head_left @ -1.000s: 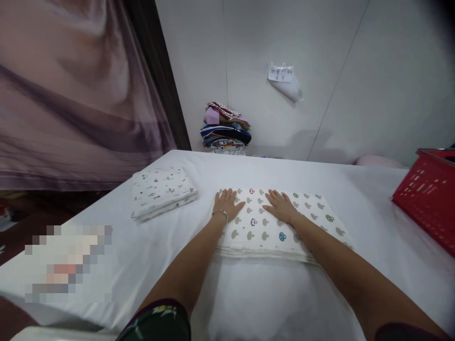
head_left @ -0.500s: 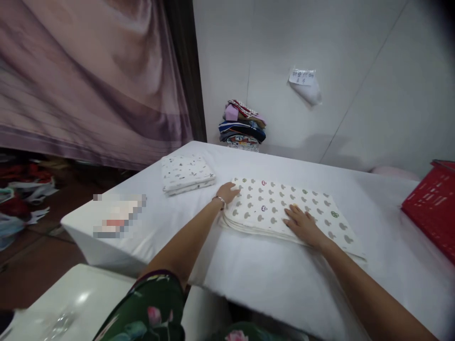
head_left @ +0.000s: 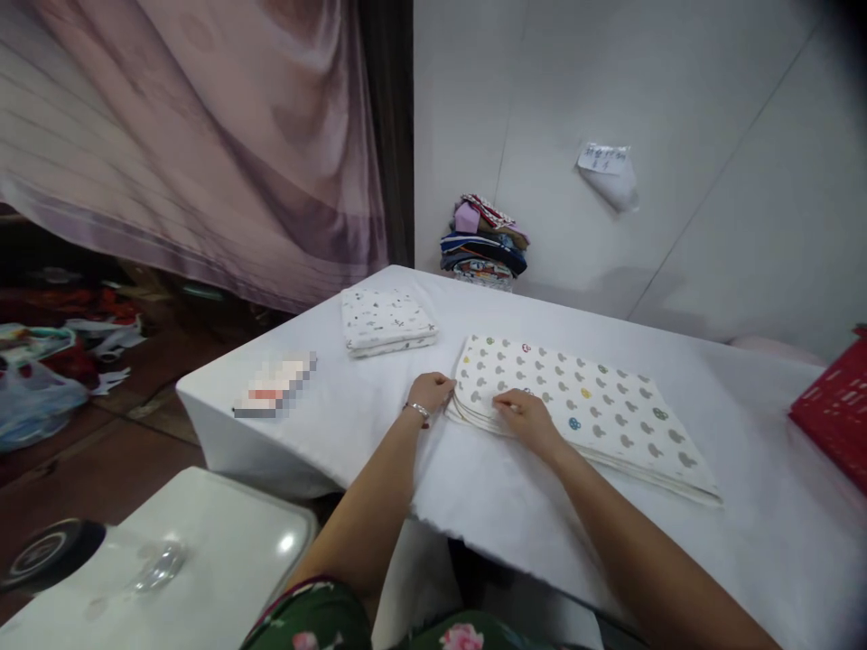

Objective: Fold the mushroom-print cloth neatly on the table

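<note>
At right of centre in the frame, flat on the white-draped counter [head_left: 366, 406], a folded white cloth [head_left: 575, 366] printed with rows of grey mushroom shapes, a few in yellow, red, blue and green, with stacked layers showing along the near edge and the long side slanting toward the lower right. At its left edge, in the middle of the frame, the left hand [head_left: 431, 392], bracelet [head_left: 416, 411] at the wrist, fingers drawn in, tips meeting the cloth just above the rounded near corner. Too small to tell: a pinch on a layer, or a mere touch. A little to the right, over the near left part of the same cloth, the right hand [head_left: 529, 421], fingers curled, thumb and forefinger close together at the printed top beside the near edge; again, impossible to tell between a grip and a light rest. Between the two sets of fingers, only a short stretch of cloth; most of it spread out to the right, beyond the right hand. Above the left hand in the frame, well apart from the fingers, a second folded cloth [head_left: 387, 320], white with small dark prints. Farther left, near the counter's edge, a pixelated item [head_left: 271, 393]. At the right border, a red basket [head_left: 836, 397].
</note>
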`<state>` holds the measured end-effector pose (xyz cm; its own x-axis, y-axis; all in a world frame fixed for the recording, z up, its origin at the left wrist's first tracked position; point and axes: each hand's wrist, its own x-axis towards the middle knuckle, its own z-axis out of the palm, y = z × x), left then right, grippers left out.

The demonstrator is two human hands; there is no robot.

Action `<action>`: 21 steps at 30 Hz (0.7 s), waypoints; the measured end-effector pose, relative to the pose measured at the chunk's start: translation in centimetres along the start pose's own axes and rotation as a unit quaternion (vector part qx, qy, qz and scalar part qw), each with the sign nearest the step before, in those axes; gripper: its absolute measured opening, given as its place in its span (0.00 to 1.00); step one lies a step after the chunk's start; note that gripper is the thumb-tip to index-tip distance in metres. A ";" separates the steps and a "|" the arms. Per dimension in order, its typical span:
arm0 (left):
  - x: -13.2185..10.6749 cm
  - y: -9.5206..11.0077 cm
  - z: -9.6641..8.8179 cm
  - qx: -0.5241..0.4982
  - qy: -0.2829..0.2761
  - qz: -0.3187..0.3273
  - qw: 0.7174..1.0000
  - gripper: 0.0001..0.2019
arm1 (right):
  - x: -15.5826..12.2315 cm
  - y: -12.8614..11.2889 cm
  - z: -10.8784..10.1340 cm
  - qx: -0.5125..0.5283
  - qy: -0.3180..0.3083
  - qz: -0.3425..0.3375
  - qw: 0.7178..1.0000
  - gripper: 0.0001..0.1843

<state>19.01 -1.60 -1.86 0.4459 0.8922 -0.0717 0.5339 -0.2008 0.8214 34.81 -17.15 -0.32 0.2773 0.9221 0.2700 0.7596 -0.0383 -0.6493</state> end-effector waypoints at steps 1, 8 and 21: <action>-0.1 -0.1 -0.1 -0.005 -0.007 0.003 1.000 0.11 | 0.6 -0.9 0.7 -0.007 -0.004 -0.011 1.000 0.13; 0.8 -0.7 0.0 -0.063 -0.056 0.026 0.996 0.09 | 2.0 -3.6 5.1 -0.140 -0.010 -0.011 0.990 0.14; 0.9 -0.3 -0.2 -0.096 -0.105 -0.023 0.990 0.09 | 2.0 -1.5 5.6 0.034 0.024 0.052 0.998 0.12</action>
<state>19.08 -0.70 -2.06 0.5744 0.7912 -0.2101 0.4189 -0.0636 0.9058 30.92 -13.08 -2.73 0.3819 0.8948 0.2313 0.6844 -0.1056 -0.7215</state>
